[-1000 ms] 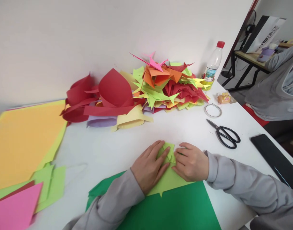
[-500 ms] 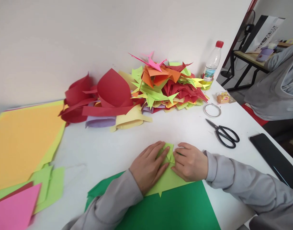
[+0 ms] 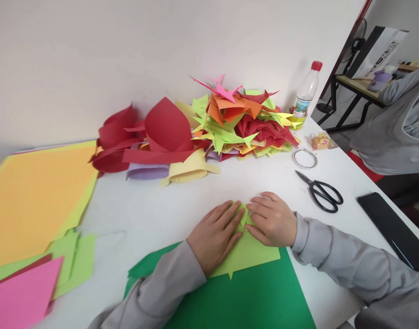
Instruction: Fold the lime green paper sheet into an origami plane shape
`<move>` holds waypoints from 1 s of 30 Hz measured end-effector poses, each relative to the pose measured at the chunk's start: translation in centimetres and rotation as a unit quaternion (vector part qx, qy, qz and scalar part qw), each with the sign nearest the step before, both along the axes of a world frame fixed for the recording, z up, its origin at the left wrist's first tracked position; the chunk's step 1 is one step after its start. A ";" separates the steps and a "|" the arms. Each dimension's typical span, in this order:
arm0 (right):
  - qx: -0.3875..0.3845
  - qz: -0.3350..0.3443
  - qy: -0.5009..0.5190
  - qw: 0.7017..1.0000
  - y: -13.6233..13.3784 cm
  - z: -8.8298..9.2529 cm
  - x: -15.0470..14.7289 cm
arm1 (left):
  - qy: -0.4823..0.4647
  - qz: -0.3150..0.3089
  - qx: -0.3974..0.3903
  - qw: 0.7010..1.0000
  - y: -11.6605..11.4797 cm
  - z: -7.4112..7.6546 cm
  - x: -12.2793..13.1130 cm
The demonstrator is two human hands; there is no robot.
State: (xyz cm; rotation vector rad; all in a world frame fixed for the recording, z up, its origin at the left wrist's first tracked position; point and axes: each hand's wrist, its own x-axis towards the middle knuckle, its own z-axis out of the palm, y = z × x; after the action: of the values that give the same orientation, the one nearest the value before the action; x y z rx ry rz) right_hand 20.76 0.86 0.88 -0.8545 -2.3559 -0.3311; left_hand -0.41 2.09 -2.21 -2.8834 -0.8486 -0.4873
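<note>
A partly folded light-green paper (image 3: 250, 256) lies on a dark green sheet (image 3: 250, 301) near the table's front edge. My left hand (image 3: 214, 237) lies flat on the paper's left side, fingers stretched toward the folded top. My right hand (image 3: 271, 219) presses its bent fingertips on the fold beside it. Both hands meet at the fold's tip, and the paper's upper part is hidden under them.
A pile of folded paper cranes (image 3: 242, 121) and curled red paper scraps (image 3: 151, 137) sit at the back by the wall. Yellow-orange sheets (image 3: 34, 196) and a pink sheet (image 3: 21, 297) lie left. Scissors (image 3: 321, 192), a tape ring (image 3: 304, 158), a bottle (image 3: 305, 91), a black phone (image 3: 394, 228) and another person (image 3: 397, 132) are right.
My right hand slid a little up and left along the fold, covering more of the folded tip. My left hand stayed flat on the paper.
</note>
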 end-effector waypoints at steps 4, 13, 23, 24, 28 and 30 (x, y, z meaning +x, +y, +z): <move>-0.011 0.004 -0.060 0.998 0.1 -0.1 -0.3 | 0.011 0.002 0.005 1.000 0.0 0.5 0.2; -0.099 -0.050 -0.008 0.994 0.5 0.3 0.3 | 0.020 0.002 0.017 1.000 -0.2 0.9 0.3; -0.035 0.020 0.005 0.999 0.8 0.3 0.9 | 0.020 -0.007 -0.014 1.000 -0.1 0.1 -0.3; -0.039 0.022 0.004 0.999 0.8 0.3 0.8 | 0.020 -0.012 -0.018 1.000 -0.1 0.2 -0.4; -0.064 0.010 0.004 0.998 0.8 0.2 0.7 | 0.020 -0.021 -0.044 0.999 -0.3 0.6 -0.6; -0.073 0.003 0.004 0.997 0.8 0.1 0.7 | 0.017 -0.024 -0.057 0.998 -0.4 0.8 -0.7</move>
State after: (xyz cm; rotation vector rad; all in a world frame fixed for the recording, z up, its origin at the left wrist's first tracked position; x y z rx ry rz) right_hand 21.43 1.64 1.03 -0.9129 -2.3984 -0.1549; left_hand -1.14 1.71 -1.45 -3.0124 -0.8300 -0.4060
